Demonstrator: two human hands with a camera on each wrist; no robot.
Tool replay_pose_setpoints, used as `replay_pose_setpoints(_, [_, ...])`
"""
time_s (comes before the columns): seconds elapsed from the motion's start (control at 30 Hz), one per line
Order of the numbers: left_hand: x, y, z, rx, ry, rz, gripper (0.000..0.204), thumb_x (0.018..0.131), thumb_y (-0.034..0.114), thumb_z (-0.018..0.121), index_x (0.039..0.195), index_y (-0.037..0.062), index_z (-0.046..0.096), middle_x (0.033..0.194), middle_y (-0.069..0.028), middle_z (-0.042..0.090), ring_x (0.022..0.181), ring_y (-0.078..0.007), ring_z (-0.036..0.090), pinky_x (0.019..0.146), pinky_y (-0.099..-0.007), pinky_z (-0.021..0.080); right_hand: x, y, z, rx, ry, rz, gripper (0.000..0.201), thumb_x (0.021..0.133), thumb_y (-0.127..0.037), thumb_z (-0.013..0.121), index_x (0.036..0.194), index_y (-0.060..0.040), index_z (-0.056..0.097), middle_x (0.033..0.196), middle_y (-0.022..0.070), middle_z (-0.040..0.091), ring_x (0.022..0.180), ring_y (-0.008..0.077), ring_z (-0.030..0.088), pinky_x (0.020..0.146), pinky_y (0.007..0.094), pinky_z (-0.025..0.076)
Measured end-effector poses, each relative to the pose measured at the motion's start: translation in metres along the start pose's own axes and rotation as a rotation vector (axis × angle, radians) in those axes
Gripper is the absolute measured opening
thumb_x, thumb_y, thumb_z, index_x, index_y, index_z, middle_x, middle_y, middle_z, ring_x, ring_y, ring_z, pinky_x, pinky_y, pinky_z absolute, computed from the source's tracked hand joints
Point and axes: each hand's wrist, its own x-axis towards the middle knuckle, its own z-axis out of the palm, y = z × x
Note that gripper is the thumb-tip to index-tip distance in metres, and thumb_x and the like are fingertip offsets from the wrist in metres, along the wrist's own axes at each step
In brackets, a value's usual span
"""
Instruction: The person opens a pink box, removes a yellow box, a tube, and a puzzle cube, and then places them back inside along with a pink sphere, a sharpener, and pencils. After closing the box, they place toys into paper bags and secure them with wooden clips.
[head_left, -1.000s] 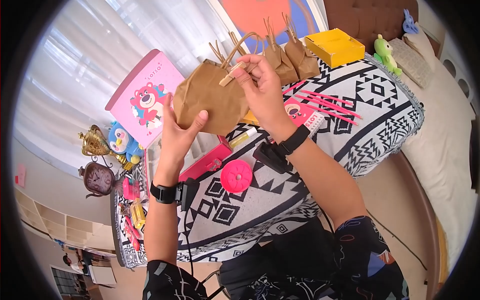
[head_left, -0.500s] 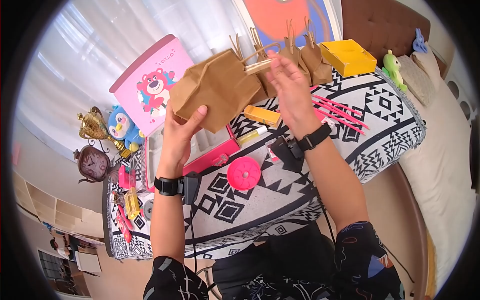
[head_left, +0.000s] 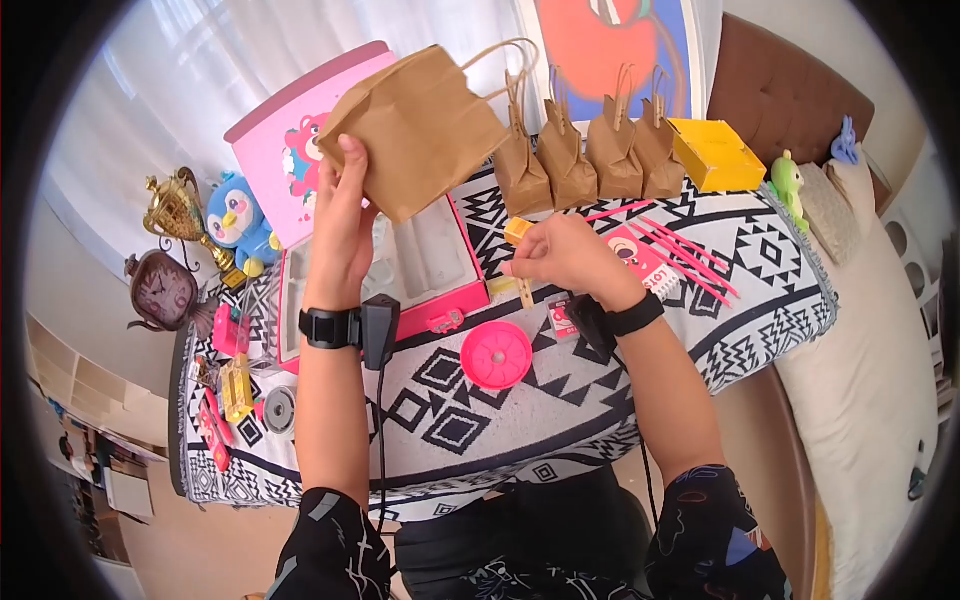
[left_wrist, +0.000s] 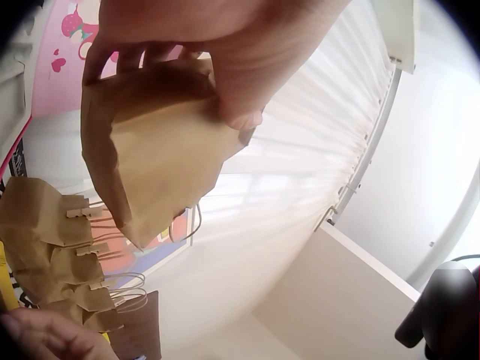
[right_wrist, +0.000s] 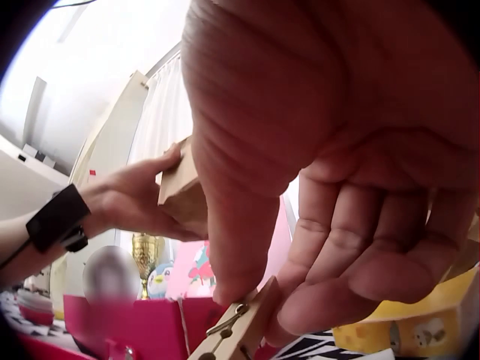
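Observation:
My left hand point(head_left: 342, 225) holds a brown paper bag point(head_left: 415, 130) up by its base end, thumb on one face and fingers behind. The bag is tilted, its twisted handles pointing to the upper right. Between thumb and fingers, my right hand point(head_left: 578, 255) pinches a wooden clothespin point(right_wrist: 238, 326), down over the table and apart from the bag. Just beyond that hand is a small orange-yellow box point(head_left: 517, 231), partly covered by it. Under the raised bag stands a pink lidded box point(head_left: 465, 303) with a pale moulded tray inside.
Several brown paper bags point(head_left: 568, 170) with clothespins at their tops stand in a row at the back, beside a yellow box point(head_left: 715, 157). Pink sticks point(head_left: 690, 258), a notebook point(head_left: 632, 250) and a pink round dish point(head_left: 497, 355) lie nearer. A clock point(head_left: 163, 290) and trophy point(head_left: 175, 208) stand left.
The clothespin has come off the bag's top and moved down with my right hand toward the table. My left hand has raised the bag, whose handles now swing free.

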Motion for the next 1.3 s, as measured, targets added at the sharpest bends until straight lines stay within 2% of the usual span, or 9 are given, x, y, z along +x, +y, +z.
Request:
replay_pose_setpoints(0.23, [0.001, -0.003, 0.008, -0.044, 0.017, 0.04, 0.083, 0.102, 0.068, 0.053, 0.156, 0.0066, 0.04, 0.148, -0.0107, 0.052, 0.139, -0.0222, 0.049, 0.115, -0.0389, 0.04, -0.003, -0.007, -0.004, -0.244, -0.132, -0.039, 0.028, 0.083, -0.03, 0.087, 0.086, -0.0029, 0.08, 0.065, 0.006, 0.071, 0.058, 0.0107, 0.064, 0.057, 0.0281, 0.048])
replay_pose_setpoints(0.3, [-0.003, 0.009, 0.007, -0.031, 0.008, 0.006, 0.083, 0.102, 0.068, 0.051, 0.155, 0.0055, 0.041, 0.146, -0.0115, 0.054, 0.136, -0.0225, 0.052, 0.115, -0.038, 0.041, -0.004, -0.022, -0.014, 0.006, 0.237, -0.062, 0.026, 0.084, -0.03, 0.085, 0.083, -0.0043, 0.08, 0.07, 0.0085, 0.073, 0.065, 0.0126, 0.069, 0.061, 0.0303, 0.052])
replay_pose_setpoints(0.33, [-0.004, 0.013, 0.006, -0.009, -0.011, -0.023, 0.083, 0.102, 0.069, 0.049, 0.155, 0.0044, 0.042, 0.145, -0.0122, 0.056, 0.134, -0.0227, 0.055, 0.115, -0.0371, 0.041, -0.001, -0.02, -0.017, 0.146, 0.321, -0.132, 0.018, 0.093, -0.02, 0.08, 0.097, -0.0019, 0.08, 0.082, 0.0037, 0.077, 0.075, 0.0053, 0.068, 0.064, 0.0244, 0.052])
replay_pose_setpoints(0.43, [-0.001, 0.012, 0.002, 0.103, -0.067, 0.01, 0.086, 0.103, 0.072, 0.043, 0.154, 0.0018, 0.043, 0.144, -0.0138, 0.057, 0.13, -0.0229, 0.058, 0.113, -0.0355, 0.043, 0.001, -0.027, -0.015, 0.486, 0.541, -0.298, 0.018, 0.099, -0.012, 0.073, 0.11, 0.0021, 0.076, 0.094, 0.0026, 0.077, 0.083, 0.0051, 0.069, 0.072, 0.0213, 0.053])
replay_pose_setpoints(0.7, [-0.008, 0.006, 0.011, 0.273, -0.158, 0.104, 0.102, 0.099, 0.083, 0.025, 0.153, -0.0022, 0.042, 0.142, -0.0195, 0.058, 0.131, -0.0263, 0.056, 0.112, -0.0366, 0.042, 0.003, -0.017, -0.002, 0.51, 0.535, -0.28, 0.022, 0.099, 0.003, 0.065, 0.12, 0.0063, 0.071, 0.108, 0.0087, 0.075, 0.097, 0.0085, 0.07, 0.085, 0.023, 0.056])
replay_pose_setpoints(0.77, [-0.005, 0.002, 0.007, 0.391, -0.173, 0.086, 0.105, 0.099, 0.084, 0.023, 0.148, -0.0058, 0.044, 0.14, -0.0223, 0.058, 0.129, -0.0287, 0.057, 0.11, -0.0386, 0.043, 0.002, -0.017, -0.002, 0.524, 0.601, -0.431, 0.025, 0.096, 0.009, 0.064, 0.121, 0.0069, 0.07, 0.114, 0.0078, 0.073, 0.1, 0.0097, 0.069, 0.087, 0.0235, 0.056])
replay_pose_setpoints(1.0, [-0.011, -0.01, 0.016, 0.537, -0.267, 0.075, 0.108, 0.098, 0.085, 0.022, 0.134, -0.0139, 0.047, 0.118, -0.0339, 0.065, 0.119, -0.0397, 0.064, 0.102, -0.0408, 0.047, -0.002, -0.001, -0.002, 0.556, 0.383, -0.287, 0.041, 0.09, -0.002, 0.077, 0.128, 0.0033, 0.064, 0.123, 0.0082, 0.07, 0.109, 0.013, 0.067, 0.096, 0.0292, 0.054])
replay_pose_setpoints(1.17, [-0.029, 0.006, 0.03, 0.486, -0.344, 0.049, 0.107, 0.099, 0.084, 0.026, 0.134, -0.0154, 0.046, 0.12, -0.0333, 0.065, 0.117, -0.037, 0.065, 0.101, -0.0393, 0.048, -0.016, 0.017, 0.002, 0.513, 0.362, -0.097, 0.067, 0.085, -0.012, 0.084, 0.142, -0.0013, 0.051, 0.136, 0.0094, 0.062, 0.12, 0.0203, 0.062, 0.103, 0.0368, 0.051])
replay_pose_setpoints(1.3, [-0.036, 0.009, 0.037, 0.434, -0.369, 0.01, 0.108, 0.096, 0.086, 0.031, 0.136, -0.0144, 0.045, 0.117, -0.0301, 0.066, 0.113, -0.0319, 0.067, 0.097, -0.0375, 0.051, -0.014, 0.018, 0.002, 0.551, 0.407, -0.161, 0.065, 0.087, -0.013, 0.081, 0.143, -0.0017, 0.05, 0.136, 0.0095, 0.062, 0.121, 0.0201, 0.062, 0.104, 0.0369, 0.051])
